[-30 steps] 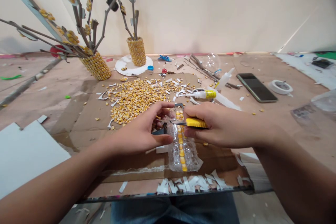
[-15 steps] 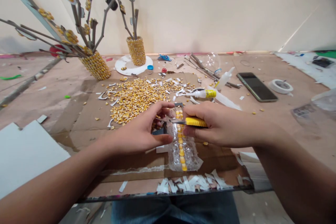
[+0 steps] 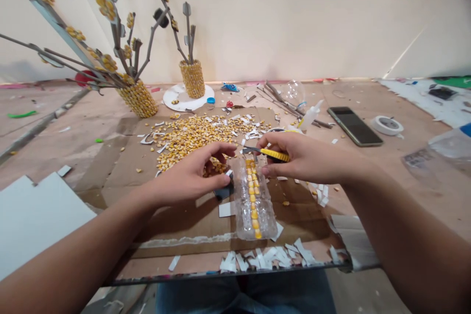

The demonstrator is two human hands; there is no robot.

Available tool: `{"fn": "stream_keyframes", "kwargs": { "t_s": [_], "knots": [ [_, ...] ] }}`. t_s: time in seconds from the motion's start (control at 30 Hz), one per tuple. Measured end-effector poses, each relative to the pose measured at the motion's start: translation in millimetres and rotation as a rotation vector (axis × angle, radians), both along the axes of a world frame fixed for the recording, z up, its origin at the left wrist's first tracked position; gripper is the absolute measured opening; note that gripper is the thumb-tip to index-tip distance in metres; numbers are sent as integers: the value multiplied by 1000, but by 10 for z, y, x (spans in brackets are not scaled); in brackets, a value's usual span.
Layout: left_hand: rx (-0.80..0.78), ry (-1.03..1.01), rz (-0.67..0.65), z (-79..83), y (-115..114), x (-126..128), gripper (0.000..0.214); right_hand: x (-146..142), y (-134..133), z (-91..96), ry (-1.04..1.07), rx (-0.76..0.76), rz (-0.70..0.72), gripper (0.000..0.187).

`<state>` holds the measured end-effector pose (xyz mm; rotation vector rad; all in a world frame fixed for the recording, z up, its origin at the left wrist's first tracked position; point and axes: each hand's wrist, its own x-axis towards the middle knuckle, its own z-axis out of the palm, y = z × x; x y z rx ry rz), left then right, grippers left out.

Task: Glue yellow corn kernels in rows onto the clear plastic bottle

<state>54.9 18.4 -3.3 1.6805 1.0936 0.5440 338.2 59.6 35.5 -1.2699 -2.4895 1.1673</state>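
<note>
A clear plastic bottle (image 3: 253,206) lies on a sheet of cardboard (image 3: 121,162) with rows of yellow corn kernels stuck along its top. My right hand (image 3: 305,159) is closed on a yellow-handled craft knife (image 3: 270,154), whose blade points left above the bottle's far end. My left hand (image 3: 191,176) rests left of the bottle with its fingers curled and its fingertips at the edge of the corn pile; what they pinch, if anything, I cannot make out. A heap of loose corn kernels (image 3: 191,135) is spread just beyond both hands.
Two corn-covered vases with stick branches stand at the back: one tilted (image 3: 138,98), one upright (image 3: 192,78) on a white plate. A phone (image 3: 354,125), a tape roll (image 3: 386,124) and a glue bottle (image 3: 309,115) lie right. White paper scraps (image 3: 265,257) litter the near edge; a white board (image 3: 33,221) lies left.
Both hands have shifted slightly away from me toward the bottle's far end. The knife has lifted off the bottle's middle, so more of the kernel rows now shows. The view tilted a little.
</note>
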Motion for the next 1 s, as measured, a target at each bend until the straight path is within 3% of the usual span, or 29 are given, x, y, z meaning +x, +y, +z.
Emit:
{"fn": "stream_keyframes", "kwargs": {
  "t_s": [0.17, 0.3, 0.4, 0.5, 0.77, 0.9, 1.0],
  "knots": [
    [167, 79, 210, 81, 217, -294, 47, 21, 53, -40, 10, -28, 41, 32],
    [387, 357, 340, 216, 381, -608, 40, 40, 73, -54, -4, 4, 22, 32],
    [264, 694, 162, 295, 437, -765, 28, 49, 76, -58, -15, 54, 6, 36],
    [174, 833, 43, 334, 435, -849, 19, 49, 73, -64, -7, 67, 10, 37],
    [153, 879, 50, 456, 335, -946, 12, 29, 68, -84, 24, 28, 29, 45],
    [183, 960, 173, 414, 364, -965, 11, 40, 67, -102, 6, 57, 18, 44],
    [187, 943, 147, 343, 408, -971, 10, 43, 65, -101, 4, 49, 18, 42]
  ]
}}
